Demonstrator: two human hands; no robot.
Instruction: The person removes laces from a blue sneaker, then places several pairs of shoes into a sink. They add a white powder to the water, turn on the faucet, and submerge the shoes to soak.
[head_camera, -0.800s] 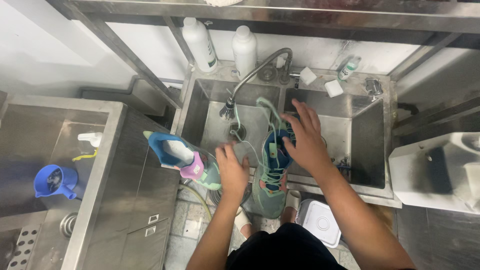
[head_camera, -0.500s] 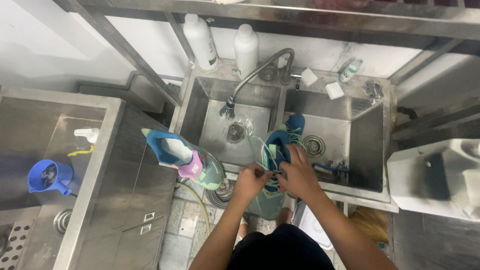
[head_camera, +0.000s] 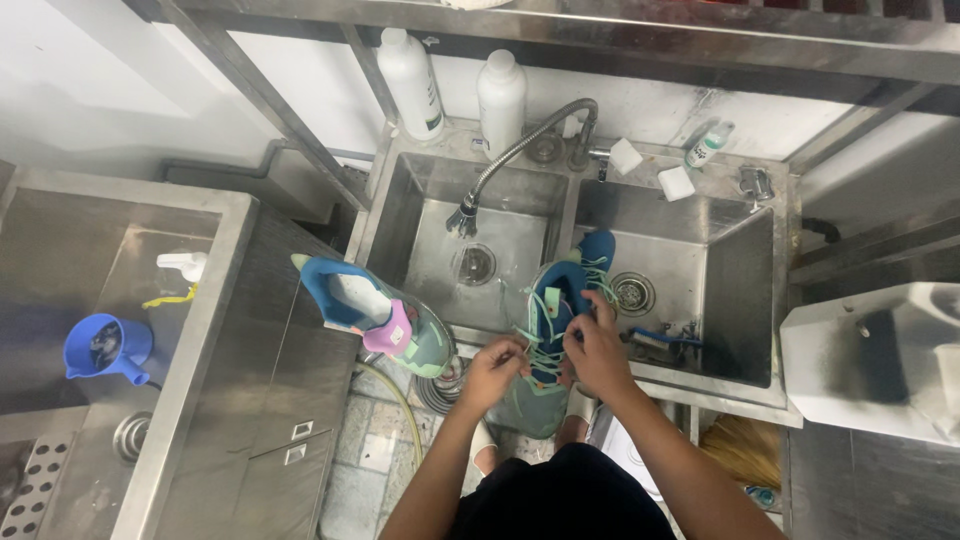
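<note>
A teal and blue sneaker (head_camera: 552, 330) lies across the front rim of the steel double sink (head_camera: 700, 225). My left hand (head_camera: 493, 366) pinches its pale green laces near the toe end. My right hand (head_camera: 597, 348) rests on the shoe's tongue area, fingers closed on the laces. A second matching sneaker (head_camera: 372, 315), with a pink tongue, lies on its side on the steel counter left of the sink.
A flexible faucet (head_camera: 510, 160) hangs over the left basin. Two white bottles (head_camera: 455, 85) stand behind the sink, with soap pieces (head_camera: 650, 170) on the ledge. A blue cup (head_camera: 105, 348) sits far left. A white bin (head_camera: 880, 360) is at the right.
My hands have pulled back from the faucet area toward me, to the front of the sink. Both now work at the sneaker's laces.
</note>
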